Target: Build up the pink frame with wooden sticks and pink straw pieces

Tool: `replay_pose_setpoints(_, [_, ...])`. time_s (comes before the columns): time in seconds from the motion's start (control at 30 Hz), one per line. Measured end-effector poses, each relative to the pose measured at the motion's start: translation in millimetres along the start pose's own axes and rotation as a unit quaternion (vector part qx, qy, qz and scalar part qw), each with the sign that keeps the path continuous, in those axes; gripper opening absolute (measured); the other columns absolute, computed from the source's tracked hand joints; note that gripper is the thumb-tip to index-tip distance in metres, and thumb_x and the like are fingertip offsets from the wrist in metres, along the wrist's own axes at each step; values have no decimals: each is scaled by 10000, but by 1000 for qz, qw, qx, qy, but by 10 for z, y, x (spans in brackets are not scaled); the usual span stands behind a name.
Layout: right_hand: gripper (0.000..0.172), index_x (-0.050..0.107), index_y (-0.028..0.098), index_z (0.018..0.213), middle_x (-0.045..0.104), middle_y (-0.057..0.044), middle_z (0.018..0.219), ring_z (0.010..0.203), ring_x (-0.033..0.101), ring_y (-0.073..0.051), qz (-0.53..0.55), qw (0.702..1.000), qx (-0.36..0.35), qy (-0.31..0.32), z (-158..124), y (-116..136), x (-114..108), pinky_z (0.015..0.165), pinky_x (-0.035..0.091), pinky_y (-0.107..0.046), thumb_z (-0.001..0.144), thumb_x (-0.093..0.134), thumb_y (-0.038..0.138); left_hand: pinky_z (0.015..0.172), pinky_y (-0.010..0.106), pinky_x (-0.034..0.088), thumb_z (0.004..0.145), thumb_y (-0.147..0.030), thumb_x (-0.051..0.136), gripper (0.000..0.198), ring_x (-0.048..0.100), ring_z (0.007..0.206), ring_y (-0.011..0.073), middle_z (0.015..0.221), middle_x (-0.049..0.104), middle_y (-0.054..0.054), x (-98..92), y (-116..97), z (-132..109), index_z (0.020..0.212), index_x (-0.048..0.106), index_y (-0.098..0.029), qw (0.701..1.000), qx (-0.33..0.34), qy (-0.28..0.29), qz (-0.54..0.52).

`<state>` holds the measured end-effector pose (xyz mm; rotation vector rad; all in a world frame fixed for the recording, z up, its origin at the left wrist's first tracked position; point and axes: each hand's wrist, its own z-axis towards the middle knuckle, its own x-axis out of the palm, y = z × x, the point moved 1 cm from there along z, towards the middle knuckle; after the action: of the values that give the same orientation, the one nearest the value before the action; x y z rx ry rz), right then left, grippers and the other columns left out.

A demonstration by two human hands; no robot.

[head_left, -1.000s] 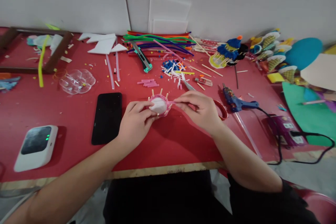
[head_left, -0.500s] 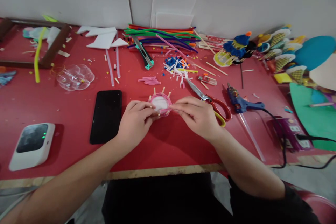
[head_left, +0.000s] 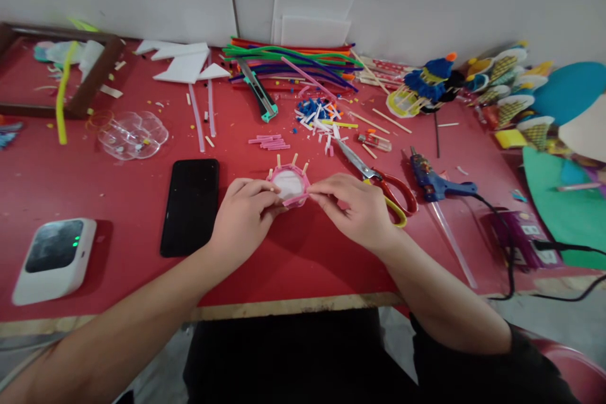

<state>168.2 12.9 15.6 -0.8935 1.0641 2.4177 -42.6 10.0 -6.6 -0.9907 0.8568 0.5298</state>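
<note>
Between my hands sits a small round craft piece [head_left: 290, 183] with a white base, a pink rim and several short wooden sticks standing up around it. My left hand [head_left: 249, 211] pinches its left side, thumb and fingers closed on the rim. A short pink strip [head_left: 294, 199] lies across the near side of the rim. My right hand [head_left: 353, 208] pinches the right end of this strip between thumb and forefinger. Just beyond the piece is a small pile of cut pink pieces [head_left: 269, 142]. Scissors [head_left: 374, 173] with red and yellow handles lie beside my right hand.
A black phone [head_left: 190, 208] and a white device [head_left: 54, 262] lie to the left. At the right are a blue glue gun [head_left: 438, 186] with its cord and a purple box [head_left: 525, 243]. A cutter knife [head_left: 258, 91], pipe cleaners [head_left: 293, 63] and white-blue scraps [head_left: 317, 115] lie farther back.
The pink strip in my right fingers now lies along the near rim, its left end a little lower and more to the left. Both hands keep their pinch; the view has shifted slightly.
</note>
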Motion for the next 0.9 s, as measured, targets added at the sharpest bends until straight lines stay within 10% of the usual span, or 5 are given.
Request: replay_pose_setpoints(0.9, [318, 704, 224, 1029, 716, -54, 937, 870, 655, -173, -8, 998, -59, 30, -11, -48, 4, 785, 555, -321, 907, 483, 30, 869, 414, 493, 846, -145, 651, 119, 611, 919, 234, 981, 730, 40, -6, -11, 6, 837, 742, -223, 1000, 5, 0, 4])
